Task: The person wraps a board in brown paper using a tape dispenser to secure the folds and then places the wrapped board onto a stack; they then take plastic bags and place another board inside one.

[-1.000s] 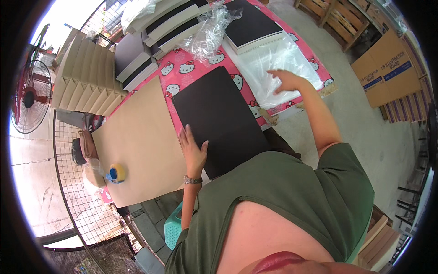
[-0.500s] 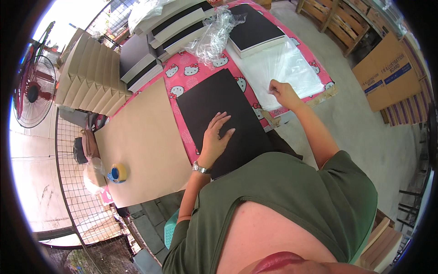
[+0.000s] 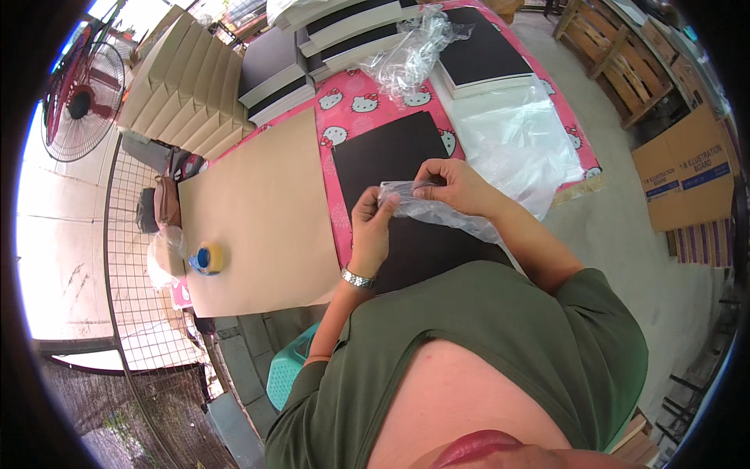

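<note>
Over a stack of black boards [image 3: 437, 250] on the table, both my hands pinch the edge of a clear plastic bag [image 3: 449, 213]. My left hand [image 3: 373, 227], with a metal watch on the wrist, grips its left corner between thumb and fingers. Close by on the right, my right hand [image 3: 457, 187] has its fingers curled on the same edge. The bag trails to the right under my right forearm. Beyond that forearm lies a pile of clear plastic bags [image 3: 508, 125], with a black-topped stack of boards [image 3: 484, 51] resting on its far end.
A large brown paper sheet [image 3: 262, 211] covers the table's left side, with a tape roll [image 3: 208, 258] on it. Brown wrapped packs [image 3: 183, 86] and black-and-white board stacks [image 3: 273, 66] stand at the back left. Crumpled plastic [image 3: 414, 55] lies far; a cardboard box [image 3: 687, 172] leans right.
My right hand has brought a plastic bag left from the pile, over the black boards. My left hand has lifted off the boards and closed on the bag's edge. The view has shifted.
</note>
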Available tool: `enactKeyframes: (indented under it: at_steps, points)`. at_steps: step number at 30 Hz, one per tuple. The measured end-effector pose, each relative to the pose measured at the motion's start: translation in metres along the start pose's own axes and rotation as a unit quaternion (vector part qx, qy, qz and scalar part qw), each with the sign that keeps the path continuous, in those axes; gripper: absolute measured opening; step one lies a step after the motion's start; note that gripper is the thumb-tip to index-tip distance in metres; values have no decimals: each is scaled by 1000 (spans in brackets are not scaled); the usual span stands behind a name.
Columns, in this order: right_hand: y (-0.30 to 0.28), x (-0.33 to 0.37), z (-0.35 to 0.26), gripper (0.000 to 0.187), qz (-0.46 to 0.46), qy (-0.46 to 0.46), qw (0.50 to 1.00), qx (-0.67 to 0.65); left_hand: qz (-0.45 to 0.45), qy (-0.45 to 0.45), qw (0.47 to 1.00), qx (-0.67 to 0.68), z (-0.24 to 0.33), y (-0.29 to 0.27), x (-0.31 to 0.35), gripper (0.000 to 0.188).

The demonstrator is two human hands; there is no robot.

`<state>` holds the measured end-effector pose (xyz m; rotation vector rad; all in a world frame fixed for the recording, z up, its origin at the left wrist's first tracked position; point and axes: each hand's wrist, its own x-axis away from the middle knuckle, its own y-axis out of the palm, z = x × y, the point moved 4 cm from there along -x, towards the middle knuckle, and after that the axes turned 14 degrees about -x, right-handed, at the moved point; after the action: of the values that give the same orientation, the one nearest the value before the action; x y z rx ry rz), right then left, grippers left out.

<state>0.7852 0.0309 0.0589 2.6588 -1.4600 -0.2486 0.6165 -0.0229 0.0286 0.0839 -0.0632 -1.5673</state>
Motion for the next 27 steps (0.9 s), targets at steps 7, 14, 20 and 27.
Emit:
enactKeyframes:
  at_steps: [7, 14, 20, 27]
  points:
    - [28, -25, -8, 18, 66, -26, 994, 80, 59, 41, 985, 159, 8, -22, -13, 11]
    - [24, -50, -16, 10, 154, -168, 974, -8, 88, -36, 991, 89, 26, -12, -14, 14]
    - [48, -41, 12, 20, -87, 155, 959, -222, -1, -37, 975, 218, 11, -52, -11, 22]
    - [-33, -9, 20, 27, -139, 52, 900, -411, 25, -150, 987, 56, -4, -95, 34, 36]
